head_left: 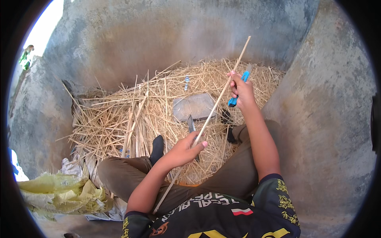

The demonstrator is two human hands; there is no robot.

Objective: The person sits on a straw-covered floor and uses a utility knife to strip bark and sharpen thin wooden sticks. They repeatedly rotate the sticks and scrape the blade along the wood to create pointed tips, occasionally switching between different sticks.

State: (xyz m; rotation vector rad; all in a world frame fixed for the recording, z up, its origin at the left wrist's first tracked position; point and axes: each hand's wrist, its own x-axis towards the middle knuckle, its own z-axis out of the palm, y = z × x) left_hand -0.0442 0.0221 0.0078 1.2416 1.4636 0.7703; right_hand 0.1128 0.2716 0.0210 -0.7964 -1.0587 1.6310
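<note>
A long thin bamboo stick [220,97] runs from my lap up toward the far wall. My left hand [185,148] is closed around the stick's lower part, above my knee. My right hand [241,90] grips a knife with a blue handle [238,89] and presses against the stick farther up. The knife's blade is hard to make out. I sit cross-legged in brown trousers on a bed of straw.
A heap of straw and split bamboo strips [135,115] covers the ground ahead. A flat grey stone [195,106] lies in it, with a dark blade [191,125] beside it. Concrete walls [329,99] enclose the spot. A yellow sack [59,190] lies at the lower left.
</note>
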